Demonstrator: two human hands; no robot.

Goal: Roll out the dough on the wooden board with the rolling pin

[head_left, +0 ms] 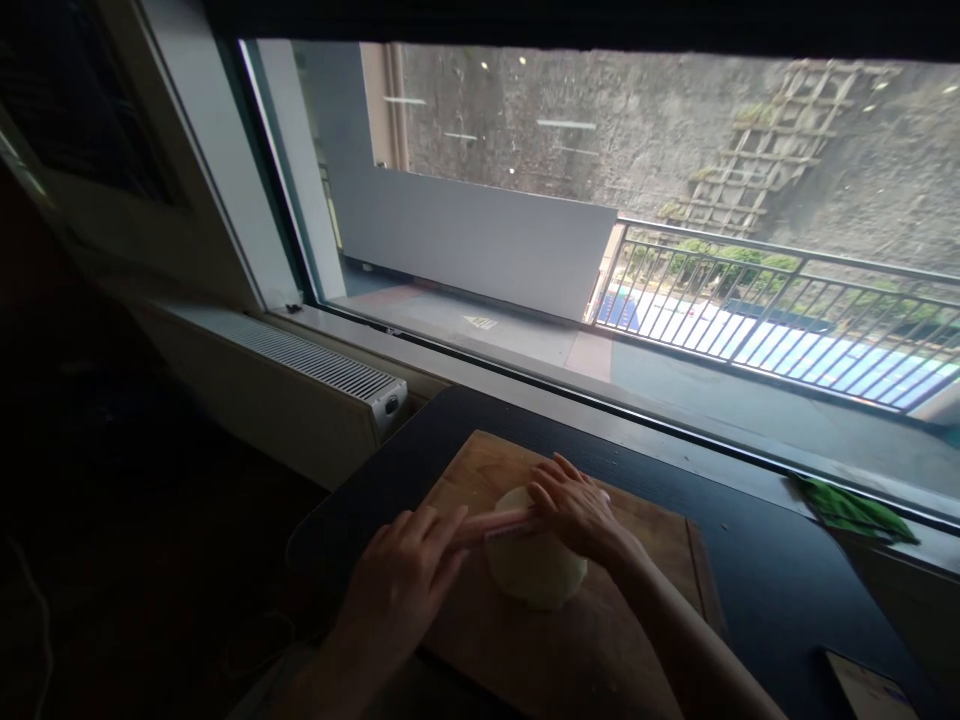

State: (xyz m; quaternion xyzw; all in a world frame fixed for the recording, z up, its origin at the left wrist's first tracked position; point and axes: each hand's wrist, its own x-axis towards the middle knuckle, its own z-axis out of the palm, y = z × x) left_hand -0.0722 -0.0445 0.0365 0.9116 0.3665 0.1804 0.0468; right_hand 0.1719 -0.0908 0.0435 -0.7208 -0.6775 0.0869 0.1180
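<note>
A wooden rolling pin (493, 526) lies across a flat, round, pale sheet of dough (538, 575). My left hand (409, 565) is closed over the pin's left end, beside the dough. Over the right end is my right hand (574, 505), its fingers curled on the pin and hiding that end. The dough rests on a wooden board (487, 462), with its larger part on the near side of the pin and a smaller part beyond it.
The board sits on a dark table (765, 560) beside a window sill (675, 445). A green cloth (855, 508) lies on the sill at right. A phone (870, 688) is at the near right. At left stands a white radiator (300, 385).
</note>
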